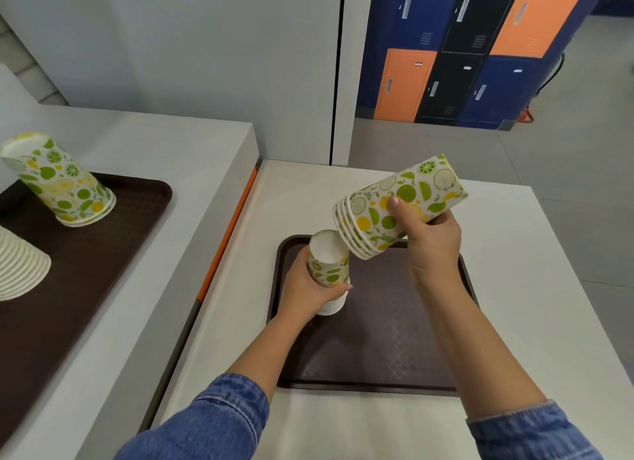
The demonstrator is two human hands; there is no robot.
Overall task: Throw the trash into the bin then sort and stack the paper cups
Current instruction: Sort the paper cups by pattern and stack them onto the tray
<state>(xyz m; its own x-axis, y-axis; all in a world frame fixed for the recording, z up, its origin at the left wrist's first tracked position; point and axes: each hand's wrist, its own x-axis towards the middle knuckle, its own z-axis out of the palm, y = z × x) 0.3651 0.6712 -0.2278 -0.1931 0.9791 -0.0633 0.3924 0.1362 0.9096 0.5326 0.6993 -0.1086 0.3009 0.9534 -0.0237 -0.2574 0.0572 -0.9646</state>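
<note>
Both of my hands are closed around stacks of lime-and-lemon printed paper cups near the centre of the frame. My left hand point(310, 286) wraps around a short upside-down stack point(328, 267), its white base facing up, held over the far left corner of a dark brown tray point(384, 350); I cannot tell whether its rims rest on the tray. My right hand point(425, 233) grips a second stack point(399, 206) of about five nested cups, tilted so the rims point down and to the left, toward the top of the left-hand stack and just beside it. My thumb lies across the printed side.

That tray sits on a pale counter point(514, 288) in the lower middle of the frame. Blue denim sleeves point(219, 422) show at the bottom edge.

At the left of the frame, on a separate, higher counter, a larger brown tray point(85, 271) carries another upside-down printed stack point(58, 182), and a stack of plain white cups point(17, 264) cut off by the left edge.

Blue, black and orange lockers point(463, 55) fill the upper right.
</note>
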